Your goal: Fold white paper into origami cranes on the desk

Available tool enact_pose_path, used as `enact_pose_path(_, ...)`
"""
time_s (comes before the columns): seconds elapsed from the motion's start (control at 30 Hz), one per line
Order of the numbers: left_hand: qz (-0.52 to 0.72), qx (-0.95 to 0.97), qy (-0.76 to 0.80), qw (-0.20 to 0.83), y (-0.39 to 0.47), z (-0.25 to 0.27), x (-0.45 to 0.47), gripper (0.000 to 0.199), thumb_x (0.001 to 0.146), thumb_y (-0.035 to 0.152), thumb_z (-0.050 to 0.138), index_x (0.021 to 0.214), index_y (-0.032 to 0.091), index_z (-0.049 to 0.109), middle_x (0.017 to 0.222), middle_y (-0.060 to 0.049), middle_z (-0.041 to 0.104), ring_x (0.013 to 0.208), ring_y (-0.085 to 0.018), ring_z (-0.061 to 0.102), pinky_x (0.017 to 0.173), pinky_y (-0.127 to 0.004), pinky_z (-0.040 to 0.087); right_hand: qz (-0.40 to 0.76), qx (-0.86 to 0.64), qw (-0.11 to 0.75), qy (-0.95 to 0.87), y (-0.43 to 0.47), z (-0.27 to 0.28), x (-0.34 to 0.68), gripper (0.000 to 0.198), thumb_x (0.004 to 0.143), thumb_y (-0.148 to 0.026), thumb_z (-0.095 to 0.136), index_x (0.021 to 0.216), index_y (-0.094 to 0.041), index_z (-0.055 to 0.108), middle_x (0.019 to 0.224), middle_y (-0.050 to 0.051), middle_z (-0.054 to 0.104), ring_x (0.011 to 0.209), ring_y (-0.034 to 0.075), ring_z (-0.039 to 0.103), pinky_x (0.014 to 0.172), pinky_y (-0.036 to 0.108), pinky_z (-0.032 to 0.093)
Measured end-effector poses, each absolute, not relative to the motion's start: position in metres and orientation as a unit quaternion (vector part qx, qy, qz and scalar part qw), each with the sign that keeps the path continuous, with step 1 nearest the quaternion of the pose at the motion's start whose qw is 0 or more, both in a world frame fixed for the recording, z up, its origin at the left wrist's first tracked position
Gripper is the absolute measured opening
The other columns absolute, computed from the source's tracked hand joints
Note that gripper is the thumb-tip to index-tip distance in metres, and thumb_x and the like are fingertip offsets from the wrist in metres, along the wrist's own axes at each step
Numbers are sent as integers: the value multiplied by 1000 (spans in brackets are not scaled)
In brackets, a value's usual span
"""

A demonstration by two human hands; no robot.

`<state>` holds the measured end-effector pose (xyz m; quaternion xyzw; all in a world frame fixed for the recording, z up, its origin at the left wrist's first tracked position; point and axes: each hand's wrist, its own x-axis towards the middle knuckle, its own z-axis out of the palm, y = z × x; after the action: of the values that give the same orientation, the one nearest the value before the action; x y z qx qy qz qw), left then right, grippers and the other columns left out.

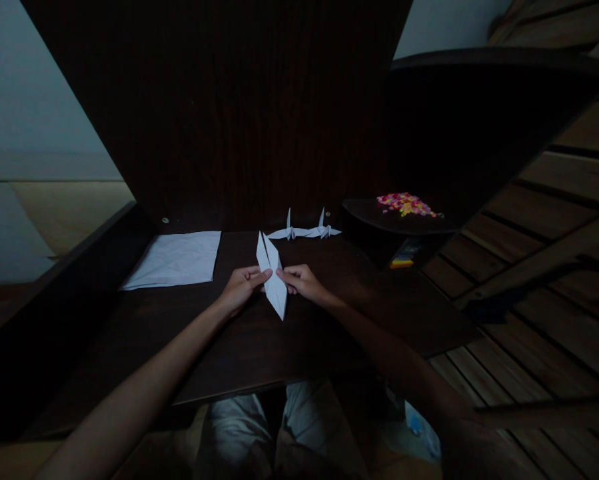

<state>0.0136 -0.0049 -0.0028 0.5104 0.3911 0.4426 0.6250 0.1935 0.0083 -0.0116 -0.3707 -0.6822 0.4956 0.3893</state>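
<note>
A folded white origami paper (272, 273), long and diamond-shaped with a slit in its upper half, is held above the dark desk between both hands. My left hand (242, 288) pinches its left edge, thumb on the front face. On the opposite edge, my right hand (304, 281) grips it the same way, fingers behind the paper and partly hidden. Just beyond stand two finished-looking white origami cranes, one on the left (290, 233) and one on the right (324, 231), wings or necks pointing up.
A stack of white paper sheets (176, 260) lies at the desk's left. Small pink, red and yellow pieces (408, 204) are heaped on a low corner shelf (374, 217) at the right. The desk's raised side panel (69, 273) borders the left, and a tall dark back panel (239, 113) rises behind.
</note>
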Motion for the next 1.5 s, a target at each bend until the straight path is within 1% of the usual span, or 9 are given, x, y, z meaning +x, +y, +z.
enact_pose_path(0.07,433,522,389,623,-5,-3,14,42,63,47,78,86,11,73,79,-8,72,70,-18,64,65,-28,47,502,-376,390,-674,10,-13,194,52,79,-63,52,55,-17,48,45,-4,45,40,6,39,40,20,27)
enact_pose_path(0.23,418,536,385,625,-6,-5,14,38,64,45,78,83,13,73,75,-6,72,68,-17,63,66,-27,46,512,-372,398,-665,12,-14,194,44,72,-56,62,58,-18,47,48,-5,48,39,6,41,38,19,28)
enact_pose_path(0.5,430,548,411,588,-4,-3,16,36,64,48,76,72,13,70,63,-1,65,56,-11,54,57,-23,41,505,-374,429,-649,14,-16,194,39,74,-50,63,60,-18,46,46,-7,46,38,6,41,37,18,29)
enact_pose_path(0.63,440,544,420,577,-4,-2,15,36,59,47,78,70,14,69,64,-1,66,58,-13,56,59,-24,43,509,-377,421,-649,17,-18,195,37,73,-51,63,64,-18,50,47,-5,49,40,7,45,38,19,34)
enact_pose_path(0.93,453,568,430,536,-1,-9,13,32,60,44,78,66,14,69,65,-2,68,59,-14,58,60,-24,43,521,-376,437,-630,16,-18,194,33,68,-44,71,68,-16,54,54,-4,54,44,8,49,41,20,41)
enact_pose_path(1.03,453,560,428,545,0,-10,13,34,60,45,77,70,13,70,68,-3,69,61,-14,59,61,-25,44,534,-373,449,-612,17,-19,193,32,68,-42,71,74,-16,54,57,-4,56,45,8,51,42,20,41)
enact_pose_path(1.2,460,542,427,559,0,-10,14,38,63,46,76,81,13,66,69,-3,69,62,-16,62,62,-27,47,538,-367,485,-584,21,-22,193,41,68,-37,70,95,-21,44,58,-8,58,46,9,55,43,19,43)
enact_pose_path(1.33,473,511,433,573,2,-12,15,51,60,44,78,95,15,57,69,-2,69,61,-16,64,62,-29,49,530,-364,489,-590,22,-24,194,37,71,-32,67,93,-22,40,59,-9,58,46,9,56,44,19,45)
enact_pose_path(1.5,479,498,439,574,4,-13,15,55,56,41,80,94,19,47,65,1,68,58,-16,63,61,-29,49,519,-367,488,-598,24,-27,193,34,70,-29,67,93,-21,41,58,-9,58,47,9,57,45,20,47)
